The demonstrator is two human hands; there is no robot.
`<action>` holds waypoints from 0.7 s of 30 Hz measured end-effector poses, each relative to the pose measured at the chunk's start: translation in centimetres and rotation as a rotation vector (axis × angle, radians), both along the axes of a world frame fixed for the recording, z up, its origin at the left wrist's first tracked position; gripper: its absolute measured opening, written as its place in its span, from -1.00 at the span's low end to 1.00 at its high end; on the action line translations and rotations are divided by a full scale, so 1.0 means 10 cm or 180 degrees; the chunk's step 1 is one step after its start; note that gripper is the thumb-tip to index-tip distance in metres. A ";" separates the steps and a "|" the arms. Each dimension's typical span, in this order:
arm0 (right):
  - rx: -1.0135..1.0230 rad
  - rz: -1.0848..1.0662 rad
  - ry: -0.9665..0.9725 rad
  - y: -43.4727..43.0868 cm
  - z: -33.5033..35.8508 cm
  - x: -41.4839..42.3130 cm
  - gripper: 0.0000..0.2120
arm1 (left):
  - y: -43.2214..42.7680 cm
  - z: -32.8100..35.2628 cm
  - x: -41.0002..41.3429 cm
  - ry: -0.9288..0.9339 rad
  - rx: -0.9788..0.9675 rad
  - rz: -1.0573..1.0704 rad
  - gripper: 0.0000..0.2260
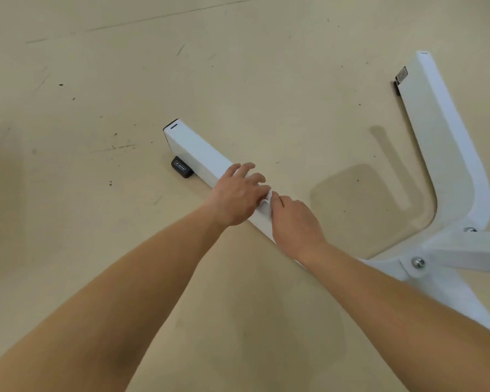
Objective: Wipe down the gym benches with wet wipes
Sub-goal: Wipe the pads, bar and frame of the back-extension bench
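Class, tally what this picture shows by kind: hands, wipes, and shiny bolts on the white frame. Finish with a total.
Hands: 2, left hand and right hand
Wipe: 1
Bolts: 2
Total: 5

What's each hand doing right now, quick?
Left hand: open, fingers resting on the white bench leg.
Right hand: pinching the wet wipe against that leg.
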State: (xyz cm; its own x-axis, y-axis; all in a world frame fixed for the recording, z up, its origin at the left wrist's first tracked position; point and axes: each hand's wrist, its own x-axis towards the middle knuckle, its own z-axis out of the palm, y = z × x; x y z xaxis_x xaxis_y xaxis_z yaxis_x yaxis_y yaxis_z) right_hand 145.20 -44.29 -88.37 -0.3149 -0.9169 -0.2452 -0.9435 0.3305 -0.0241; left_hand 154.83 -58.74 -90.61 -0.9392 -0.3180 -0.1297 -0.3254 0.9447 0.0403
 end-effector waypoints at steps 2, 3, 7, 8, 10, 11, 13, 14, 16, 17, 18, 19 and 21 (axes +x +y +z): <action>-0.0005 0.0031 0.0198 0.42 -0.04 -0.13 -0.42 | 0.32 -0.01 -0.14 0.0038 0.0056 -0.0310 -0.69; -0.0019 -0.0022 0.0244 0.65 -0.07 -0.20 -0.41 | 0.49 -0.01 -0.21 -0.0002 0.0061 -0.0490 -0.69; 0.0079 -0.0003 0.0295 1.56 -0.05 -0.42 -0.44 | 1.16 0.02 -0.48 -0.0167 -0.0168 -0.1167 -0.74; 0.0072 -0.0034 0.0282 1.70 -0.03 -0.45 -0.48 | 1.28 0.03 -0.55 -0.0168 -0.0235 -0.1285 -0.75; 0.0102 -0.0095 0.0300 1.85 0.01 -0.53 -0.50 | 1.44 0.04 -0.67 -0.0119 -0.0311 -0.1467 -0.76; 0.0106 -0.0109 0.0287 1.87 0.00 -0.56 -0.50 | 1.45 0.04 -0.71 -0.0095 -0.0322 -0.1520 -0.75; 0.0067 -0.0063 0.0251 1.81 -0.01 -0.58 -0.53 | 1.41 0.00 -0.74 0.0054 -0.0320 -0.1553 -0.75; 0.0027 -0.0032 0.0217 1.76 -0.03 -0.57 -0.54 | 1.34 -0.04 -0.71 0.0155 -0.0287 -0.1517 -0.75; 0.0044 0.0003 0.0076 1.61 -0.06 -0.48 -0.51 | 1.15 -0.12 -0.59 0.0417 -0.0161 -0.1371 -0.78; 0.0107 0.0022 -0.0019 1.51 -0.07 -0.41 -0.45 | 1.03 -0.14 -0.50 0.0564 -0.0105 -0.1264 -0.77; 0.0196 0.0048 -0.0116 1.41 -0.07 -0.36 -0.38 | 0.89 -0.16 -0.41 0.0682 -0.0090 -0.1136 -0.73; 0.0253 0.0088 -0.0185 1.29 -0.07 -0.31 -0.33 | 0.74 -0.17 -0.32 0.0755 -0.0112 -0.0990 -0.68; 0.0307 0.0201 -0.0239 1.04 -0.08 -0.24 -0.26 | 0.43 -0.18 -0.15 0.0771 -0.0168 -0.0691 -0.61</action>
